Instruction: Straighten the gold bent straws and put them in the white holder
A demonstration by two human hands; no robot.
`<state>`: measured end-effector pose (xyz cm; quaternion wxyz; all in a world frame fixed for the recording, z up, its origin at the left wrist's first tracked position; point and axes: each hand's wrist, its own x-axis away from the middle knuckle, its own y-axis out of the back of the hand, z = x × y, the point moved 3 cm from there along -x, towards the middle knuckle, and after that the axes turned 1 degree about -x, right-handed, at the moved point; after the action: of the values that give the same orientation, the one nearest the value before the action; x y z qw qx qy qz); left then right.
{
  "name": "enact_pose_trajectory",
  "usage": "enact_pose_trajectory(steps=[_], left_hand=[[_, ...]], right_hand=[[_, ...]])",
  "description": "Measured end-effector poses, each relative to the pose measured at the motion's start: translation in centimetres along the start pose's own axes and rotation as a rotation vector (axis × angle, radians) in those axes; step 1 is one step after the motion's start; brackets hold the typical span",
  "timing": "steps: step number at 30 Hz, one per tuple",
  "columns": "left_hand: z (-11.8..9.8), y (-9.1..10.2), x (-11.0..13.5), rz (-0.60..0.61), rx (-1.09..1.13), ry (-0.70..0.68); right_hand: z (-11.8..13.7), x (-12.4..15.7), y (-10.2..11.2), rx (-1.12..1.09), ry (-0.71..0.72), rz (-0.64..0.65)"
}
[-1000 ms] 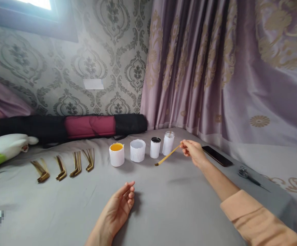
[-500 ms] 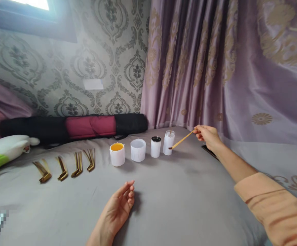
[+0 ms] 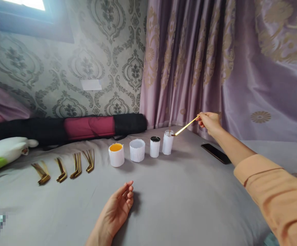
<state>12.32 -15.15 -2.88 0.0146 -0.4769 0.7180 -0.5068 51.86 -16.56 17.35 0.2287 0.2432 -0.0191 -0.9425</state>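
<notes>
My right hand (image 3: 209, 122) pinches the upper end of a slim gold-coloured stick (image 3: 186, 125), which slants down to the left. Its small, dark, wider tip is at the rim of a tall white-wrapped jar (image 3: 167, 145); whether it touches cannot be told. A thin brown piece shows inside that jar's clear neck. To its left stand a white container with a dark top (image 3: 154, 149), a wider white tub (image 3: 137, 152) and a white tub with a yellow inside (image 3: 116, 158). My left hand (image 3: 119, 205) rests on the grey sheet, fingers loosely curled and holding nothing.
Several bundles of bent gold-coloured strips (image 3: 76, 167) lie in a row on the left. A white and green plush (image 3: 6, 152) sits at the far left. Behind, a black and maroon long bag (image 3: 89, 127) runs along the wall. A black phone (image 3: 215, 153) lies under my right forearm.
My right hand has risen slightly to the right. The stick's lower tip has gone up from the jar's side to its rim. My left hand stays put. More of the phone shows.
</notes>
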Motion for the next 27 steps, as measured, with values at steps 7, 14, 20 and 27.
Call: enact_pose_trajectory(steps=[7, 14, 20, 27], left_hand=[[0.0, 0.3, 0.0, 0.011, 0.0, 0.006], [0.0, 0.1, 0.1, -0.011, -0.008, 0.013], [0.1, 0.3, -0.1, 0.001, -0.007, 0.014], [0.1, 0.1, 0.0, -0.007, -0.019, 0.008]], right_hand=[[1.1, -0.6, -1.3, 0.111, 0.107, -0.056], [2.0, -0.8, -2.8, 0.272, 0.231, -0.057], [2.5, -0.8, -3.7, 0.348, 0.29, -0.072], [2.0, -0.9, -4.9, 0.368, 0.327, -0.006]])
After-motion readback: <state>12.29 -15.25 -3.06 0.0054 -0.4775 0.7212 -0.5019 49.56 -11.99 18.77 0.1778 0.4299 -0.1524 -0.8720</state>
